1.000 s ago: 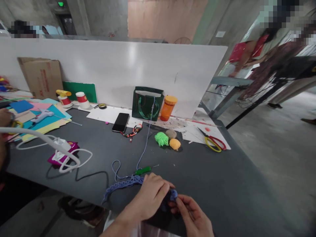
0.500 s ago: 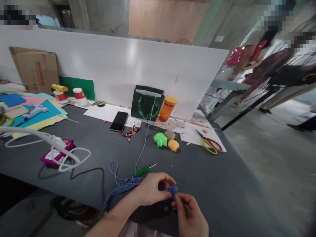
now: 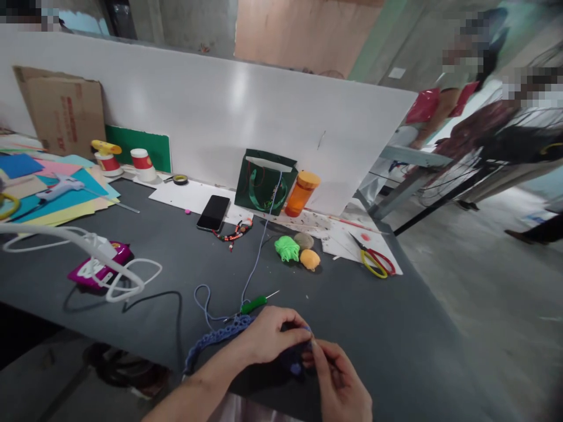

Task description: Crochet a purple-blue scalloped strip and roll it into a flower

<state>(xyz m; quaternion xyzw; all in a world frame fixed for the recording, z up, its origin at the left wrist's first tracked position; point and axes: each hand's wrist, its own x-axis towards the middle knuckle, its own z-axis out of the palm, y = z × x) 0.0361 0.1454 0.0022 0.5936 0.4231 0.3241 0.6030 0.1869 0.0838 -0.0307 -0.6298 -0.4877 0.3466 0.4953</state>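
Near the table's front edge my left hand [image 3: 270, 335] is closed around one end of a blue crocheted strip [image 3: 215, 340], which trails left over the dark table [image 3: 396, 328]. Facing it, my right hand [image 3: 341, 381] pinches the same blue piece between its fingertips. A thin blue yarn strand [image 3: 259, 246] runs from the work up into a green gift bag [image 3: 264, 183]. Just beyond my left hand lies a green-handled crochet hook [image 3: 255, 304].
Green, grey and orange yarn balls [image 3: 295, 249] lie mid-table, with an orange jar [image 3: 301, 193], a black phone [image 3: 213, 213], a bead string [image 3: 233, 233] and scissors [image 3: 376, 261]. White cables [image 3: 109, 275], coloured paper and a glue gun [image 3: 57, 190] fill the left. People stand at the far right.
My hands have drawn closer together on the blue piece, which is now mostly hidden between them. The camera view has shifted slightly.
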